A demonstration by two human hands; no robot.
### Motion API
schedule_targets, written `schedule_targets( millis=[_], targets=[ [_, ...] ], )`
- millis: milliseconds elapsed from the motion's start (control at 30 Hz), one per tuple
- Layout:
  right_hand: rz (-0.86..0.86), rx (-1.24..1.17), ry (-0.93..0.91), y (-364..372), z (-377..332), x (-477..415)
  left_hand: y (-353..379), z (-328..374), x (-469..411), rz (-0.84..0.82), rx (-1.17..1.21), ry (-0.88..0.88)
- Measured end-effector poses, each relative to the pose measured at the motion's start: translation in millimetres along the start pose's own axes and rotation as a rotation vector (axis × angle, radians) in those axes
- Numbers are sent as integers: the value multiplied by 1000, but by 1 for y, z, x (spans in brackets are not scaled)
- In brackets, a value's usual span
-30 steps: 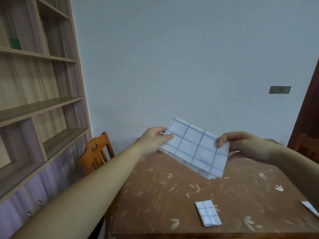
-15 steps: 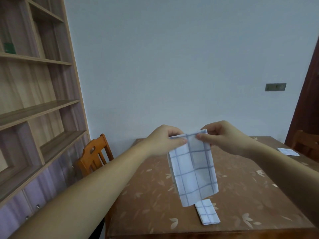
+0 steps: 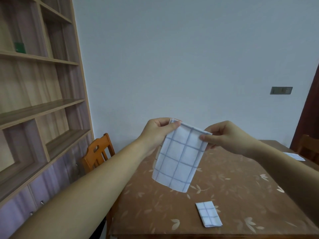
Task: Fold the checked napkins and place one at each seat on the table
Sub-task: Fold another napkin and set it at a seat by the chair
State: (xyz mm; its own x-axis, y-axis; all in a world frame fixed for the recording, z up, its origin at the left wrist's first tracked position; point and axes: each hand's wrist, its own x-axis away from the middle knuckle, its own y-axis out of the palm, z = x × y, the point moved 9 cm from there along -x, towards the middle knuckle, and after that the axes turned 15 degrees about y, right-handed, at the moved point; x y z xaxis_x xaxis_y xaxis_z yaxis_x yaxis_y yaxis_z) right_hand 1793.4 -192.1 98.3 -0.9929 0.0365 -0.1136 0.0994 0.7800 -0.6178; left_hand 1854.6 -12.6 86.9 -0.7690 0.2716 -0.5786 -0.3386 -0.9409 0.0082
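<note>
A white napkin with blue checks [image 3: 179, 157] hangs folded in the air above the brown table [image 3: 233, 195]. My left hand [image 3: 158, 130] pinches its top left corner. My right hand [image 3: 222, 137] pinches its top right corner. The cloth hangs down between them, its lower edge clear of the tabletop. A second checked napkin [image 3: 208, 215], folded small, lies flat near the table's front edge. A third folded napkin [image 3: 293, 156] lies at the table's far right side.
An orange wooden chair [image 3: 97, 152] stands at the table's left side, beside a tall wooden bookshelf [image 3: 39, 104]. Another chair [image 3: 309, 147] shows at the far right. A grey wall lies behind the table.
A second ago the napkin was stretched wide between my hands. They have since come together, and it now hangs folded narrower, held higher above the table.
</note>
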Motion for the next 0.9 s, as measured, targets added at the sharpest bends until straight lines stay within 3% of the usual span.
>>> schedule_targets(
  millis=[267,900],
  targets=[
    [146,172,-150,13,-25,7,21,6,5,-114,19,-9],
    [258,112,-216,8,-34,14,23,13,5,-125,3,66]
  ],
)
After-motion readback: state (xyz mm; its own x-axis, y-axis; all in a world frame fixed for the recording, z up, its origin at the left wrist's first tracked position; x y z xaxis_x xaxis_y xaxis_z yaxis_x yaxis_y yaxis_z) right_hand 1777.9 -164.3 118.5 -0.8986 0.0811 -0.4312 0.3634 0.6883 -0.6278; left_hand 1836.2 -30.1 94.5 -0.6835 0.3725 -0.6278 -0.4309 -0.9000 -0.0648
